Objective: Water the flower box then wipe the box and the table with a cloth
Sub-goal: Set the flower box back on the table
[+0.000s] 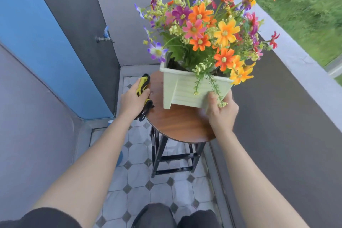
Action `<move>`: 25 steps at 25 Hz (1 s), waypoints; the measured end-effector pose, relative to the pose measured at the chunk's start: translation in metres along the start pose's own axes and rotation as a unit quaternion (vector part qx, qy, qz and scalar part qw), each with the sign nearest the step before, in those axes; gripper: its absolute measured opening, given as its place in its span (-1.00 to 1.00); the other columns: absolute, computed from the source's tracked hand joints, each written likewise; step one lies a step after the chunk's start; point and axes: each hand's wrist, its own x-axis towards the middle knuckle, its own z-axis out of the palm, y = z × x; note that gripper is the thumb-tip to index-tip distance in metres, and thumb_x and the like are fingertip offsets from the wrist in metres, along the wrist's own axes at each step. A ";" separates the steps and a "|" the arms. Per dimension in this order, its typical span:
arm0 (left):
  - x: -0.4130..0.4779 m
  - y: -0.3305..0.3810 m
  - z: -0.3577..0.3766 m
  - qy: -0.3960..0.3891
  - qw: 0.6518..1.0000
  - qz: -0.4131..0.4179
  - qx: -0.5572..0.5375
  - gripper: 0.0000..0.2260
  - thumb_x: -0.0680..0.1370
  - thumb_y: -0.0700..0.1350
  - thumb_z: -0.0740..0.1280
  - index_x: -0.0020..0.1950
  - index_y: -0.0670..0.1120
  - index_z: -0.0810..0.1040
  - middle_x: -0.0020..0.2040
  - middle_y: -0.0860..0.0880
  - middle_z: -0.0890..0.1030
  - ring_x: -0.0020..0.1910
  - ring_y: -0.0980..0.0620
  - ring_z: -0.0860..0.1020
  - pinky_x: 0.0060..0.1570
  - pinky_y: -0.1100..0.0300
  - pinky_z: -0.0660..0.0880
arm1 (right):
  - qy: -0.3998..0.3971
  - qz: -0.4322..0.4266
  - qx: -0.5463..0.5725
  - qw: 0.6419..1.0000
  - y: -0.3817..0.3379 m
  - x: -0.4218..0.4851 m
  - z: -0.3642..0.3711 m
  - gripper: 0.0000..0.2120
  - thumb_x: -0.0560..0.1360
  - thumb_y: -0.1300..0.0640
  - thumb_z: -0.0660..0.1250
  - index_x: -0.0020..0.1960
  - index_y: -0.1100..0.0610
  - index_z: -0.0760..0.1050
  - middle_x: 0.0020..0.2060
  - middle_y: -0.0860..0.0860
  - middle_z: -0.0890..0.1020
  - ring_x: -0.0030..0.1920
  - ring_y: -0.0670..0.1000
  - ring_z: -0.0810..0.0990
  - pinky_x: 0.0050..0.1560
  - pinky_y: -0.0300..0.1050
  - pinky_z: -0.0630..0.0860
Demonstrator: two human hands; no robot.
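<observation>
Round table [177, 122] on tiled floor [137, 179], left hand [132, 101] gripping yellow cloth [142, 83], right hand [222, 113] gripping flower box [185, 90]

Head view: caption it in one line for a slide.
Right hand grips the flower box on the round table; left hand holds a yellow-and-black cloth at its edge.

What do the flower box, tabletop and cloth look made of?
Flower box: likely plastic, pale green, matte, with moulded ribs.
Tabletop: wood or wood-look laminate, brown grain, slight sheen.
Cloth: soft fabric, yellow with black edging, bunched in the left hand.
</observation>
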 end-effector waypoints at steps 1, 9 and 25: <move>0.000 0.001 0.000 -0.003 1.000 -0.002 -0.002 -0.53 0.59 0.06 0.19 0.50 0.07 0.21 0.36 -0.09 0.46 0.33 -0.11 0.36 0.22 0.09 0.32 | -0.016 0.002 -0.007 1.000 0.001 0.000 -0.004 -0.63 0.43 -0.16 0.22 -0.03 0.13 0.51 -0.44 -0.10 0.47 -0.35 -0.09 0.47 -0.34 -0.37 0.33; -0.005 0.008 -0.006 -0.027 0.999 -0.027 -0.013 -0.52 0.60 0.05 0.18 0.51 0.07 0.18 0.36 -0.09 0.45 0.35 -0.10 0.33 0.23 0.07 0.33 | -0.103 0.033 -0.038 0.993 -0.005 -0.008 -0.015 -0.89 0.40 -0.23 0.30 -0.16 -0.25 0.41 -0.33 0.21 0.63 -0.32 0.21 0.61 -0.28 0.09 0.56; -0.010 0.033 0.001 0.064 0.972 0.088 0.209 -0.71 0.62 -0.14 0.09 0.30 -0.13 0.42 0.07 -0.26 0.46 0.09 -0.26 0.44 -0.05 -0.08 0.43 | -0.144 0.039 -0.041 0.988 0.011 -0.013 -0.031 -0.81 0.40 -0.08 0.35 -0.08 -0.05 0.40 -0.37 -0.21 0.49 -0.45 -0.23 0.44 -0.36 -0.26 0.34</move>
